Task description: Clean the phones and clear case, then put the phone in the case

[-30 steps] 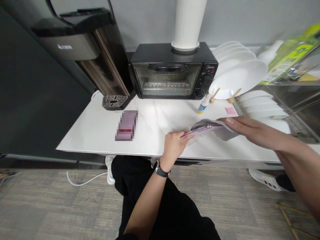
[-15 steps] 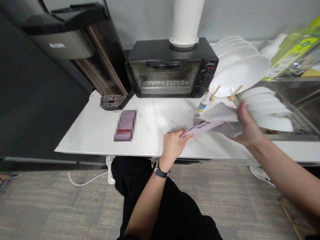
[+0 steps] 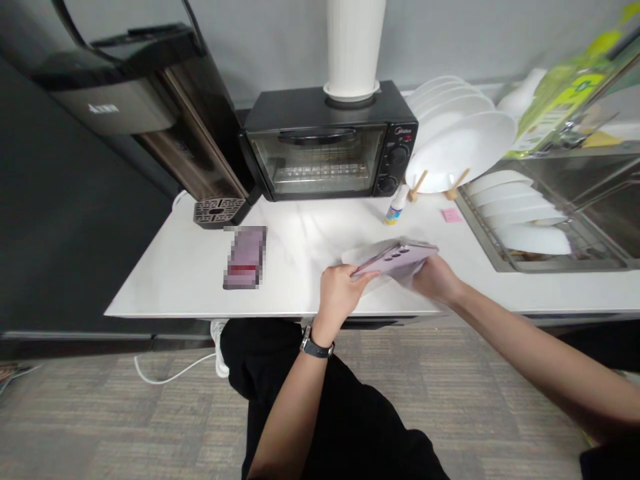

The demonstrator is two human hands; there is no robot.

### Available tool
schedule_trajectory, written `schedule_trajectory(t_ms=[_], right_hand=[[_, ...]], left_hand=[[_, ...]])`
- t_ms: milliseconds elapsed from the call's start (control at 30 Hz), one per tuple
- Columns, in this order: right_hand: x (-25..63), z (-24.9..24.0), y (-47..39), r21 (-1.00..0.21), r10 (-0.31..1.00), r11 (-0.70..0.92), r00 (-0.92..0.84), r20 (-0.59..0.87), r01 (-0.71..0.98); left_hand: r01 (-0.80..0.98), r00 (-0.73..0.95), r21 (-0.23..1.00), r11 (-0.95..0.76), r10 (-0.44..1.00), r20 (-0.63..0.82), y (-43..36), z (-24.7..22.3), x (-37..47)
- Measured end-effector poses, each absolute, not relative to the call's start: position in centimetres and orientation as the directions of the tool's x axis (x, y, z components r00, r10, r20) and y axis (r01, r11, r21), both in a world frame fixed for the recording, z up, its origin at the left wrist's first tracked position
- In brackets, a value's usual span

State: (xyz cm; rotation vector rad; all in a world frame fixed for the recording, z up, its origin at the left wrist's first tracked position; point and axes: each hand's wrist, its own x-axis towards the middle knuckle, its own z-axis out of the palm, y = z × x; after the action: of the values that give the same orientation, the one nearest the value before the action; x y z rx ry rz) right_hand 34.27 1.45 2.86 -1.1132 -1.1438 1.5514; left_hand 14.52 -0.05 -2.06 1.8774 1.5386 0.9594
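While the left hand (image 3: 340,290) grips the near end of a pale lilac smartphone (image 3: 395,257), camera lenses facing up, the right hand (image 3: 435,280) closes on its far end from underneath, with a white cloth (image 3: 360,255) bunched between that hand and the phone and showing along the phone's far side. The phone is held tilted just above the white surface (image 3: 310,247), near its front edge, between the two hands. A dark wristwatch (image 3: 315,347) sits on the left wrist. To the left on the surface lies a flat pinkish object (image 3: 244,257), blurred out, well apart from the hands. Behind it stands a dark water dispenser (image 3: 165,127), and beside that a black toaster oven (image 3: 327,150) with a white cylinder (image 3: 354,47) on top. A small bottle (image 3: 395,210) stands just beside the oven's right corner, near a rack of white plates (image 3: 460,147), and a pink sticky note (image 3: 451,215) lies close by. More white plates (image 3: 520,213) rest in the steel sink (image 3: 600,200) at the right.
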Motion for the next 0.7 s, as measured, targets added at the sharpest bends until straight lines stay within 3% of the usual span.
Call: schedule_trajectory(t_ms=[100,200,267,333,400,467,567,700], right_hand=[[34.7,3.6,0.9,-0.966,0.969,-0.190,-0.195,-0.154,-0.178],[37.9,6.8,0.2,-0.985,0.998,0.012,-0.052,0.021,-0.170],[40.4,8.6,-0.1,-0.988,0.979,0.154,0.133,0.151,-0.010],[42.1,9.2,-0.4,-0.960,0.934,0.188,0.265,0.241,0.209],[42.3,8.5,-0.9,-0.924,0.929,0.150,0.270,0.254,0.351],[41.1,6.9,-1.7,-0.913,0.962,0.119,0.180,0.203,0.390],[37.3,4.2,-3.2,-0.933,0.992,0.098,0.045,0.120,0.345],[32.5,1.7,-4.5,-0.995,0.994,0.090,0.061,0.092,0.038]], left_hand=[[0.575,0.115,0.781,-0.243,0.970,0.216,-0.1,-2.1,14.5],[0.519,0.140,0.802,-0.296,0.955,0.262,0.1,-2.3,14.4],[0.484,0.093,0.819,-0.309,0.949,0.303,0.2,-2.3,14.2],[0.448,-0.029,0.841,-0.304,0.935,0.353,0.2,-2.1,13.9],[0.430,-0.153,0.847,-0.313,0.899,0.410,0.0,-1.7,13.7],[0.464,-0.214,0.819,-0.338,0.854,0.474,-0.7,-1.3,13.6],[0.566,-0.080,0.695,-0.443,0.810,0.581,-2.2,-0.7,14.0],[0.656,0.196,0.466,-0.593,0.731,0.654,-4.0,-0.6,15.5]])
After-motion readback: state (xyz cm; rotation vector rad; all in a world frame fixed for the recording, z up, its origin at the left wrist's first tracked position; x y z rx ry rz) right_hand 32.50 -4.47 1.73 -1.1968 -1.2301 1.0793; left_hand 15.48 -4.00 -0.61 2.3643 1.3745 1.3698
